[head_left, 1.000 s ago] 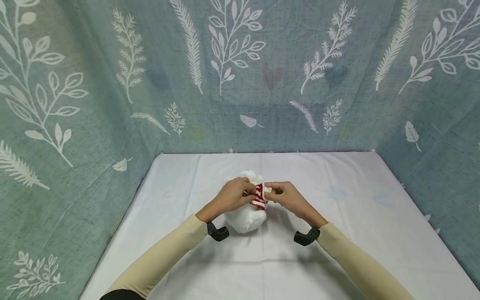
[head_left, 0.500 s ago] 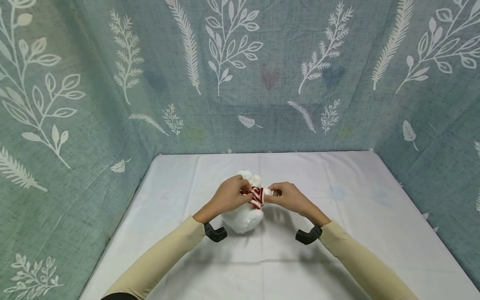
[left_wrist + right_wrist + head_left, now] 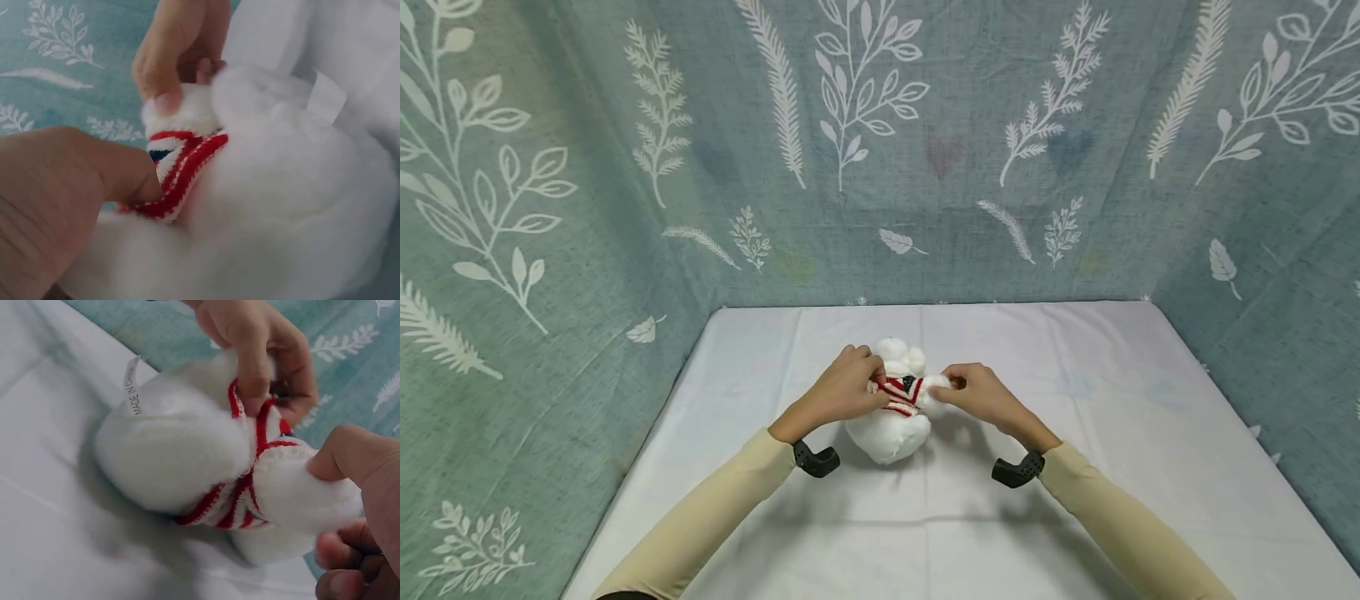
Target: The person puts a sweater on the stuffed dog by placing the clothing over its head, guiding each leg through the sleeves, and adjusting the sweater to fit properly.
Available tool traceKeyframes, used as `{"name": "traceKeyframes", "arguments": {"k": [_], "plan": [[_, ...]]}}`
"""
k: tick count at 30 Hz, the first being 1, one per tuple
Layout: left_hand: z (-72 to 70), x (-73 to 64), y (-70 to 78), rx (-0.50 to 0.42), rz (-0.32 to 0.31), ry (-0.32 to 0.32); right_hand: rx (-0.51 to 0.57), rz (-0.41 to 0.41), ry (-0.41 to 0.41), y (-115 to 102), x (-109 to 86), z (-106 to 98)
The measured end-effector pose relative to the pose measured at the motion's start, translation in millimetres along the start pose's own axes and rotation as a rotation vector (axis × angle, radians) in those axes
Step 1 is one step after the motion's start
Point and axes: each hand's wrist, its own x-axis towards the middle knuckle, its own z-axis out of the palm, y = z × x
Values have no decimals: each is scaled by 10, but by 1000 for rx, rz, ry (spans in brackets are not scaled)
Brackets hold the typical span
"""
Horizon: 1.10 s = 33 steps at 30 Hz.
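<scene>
A white plush toy (image 3: pixel 887 439) lies on the white cloth in the head view, wearing a red-and-white striped knitted sweater (image 3: pixel 901 396) with a dark patch. With thumb and fingers my left hand (image 3: pixel 848 385) pinches the sweater at the toy's left side. My right hand (image 3: pixel 981 396) holds the toy's white arm (image 3: pixel 306 490) just outside the sleeve edge, the thumb on top in the right wrist view. Lower down, the toy's round body is bare white fur. The arm under my left hand is mostly hidden.
A white label (image 3: pixel 132 387) printed "MADE IN" sticks out from the toy's fur. The white cloth-covered table (image 3: pixel 1075 500) meets a green-blue leaf-patterned curtain (image 3: pixel 962 275) at its back and both sides.
My left hand has moved left, drawing the sweater with it, so more of the stripes and dark patch show. The white arm at my right hand is more exposed, with the sleeve edge farther left.
</scene>
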Motion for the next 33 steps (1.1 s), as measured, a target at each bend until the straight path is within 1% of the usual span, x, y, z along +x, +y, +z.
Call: {"name": "traceKeyframes", "arguments": {"k": [3, 5, 7, 10, 13, 18, 20, 22, 26, 28, 33], "plan": [[10, 23, 26, -8, 83, 8, -24, -22, 16, -26, 6, 24], [29, 49, 57, 3, 119, 20, -39, -26, 10, -41, 6, 43], [48, 79, 99, 29, 145, 39, -45, -26, -1, -59, 1, 62], [66, 116, 156, 84, 163, 69, -51, -31, -5, -84, -9, 84], [66, 134, 200, 142, 155, 83, -48, -41, 6, -98, -16, 90], [31, 132, 188, 236, 89, 34, -30, -42, 7, -75, -39, 83], [6, 121, 164, 251, 71, 9, -21, -38, -2, -56, -50, 82], [-20, 108, 143, 248, 68, -17, -4, -26, -15, -41, -59, 81], [-47, 101, 121, 192, 89, -57, 21, -4, -26, -26, -71, 73], [-45, 108, 124, 172, 96, -58, 22, 8, -18, -28, -69, 74], [-25, 132, 166, 158, 86, -22, 14, 41, 5, -48, -44, 102]]}}
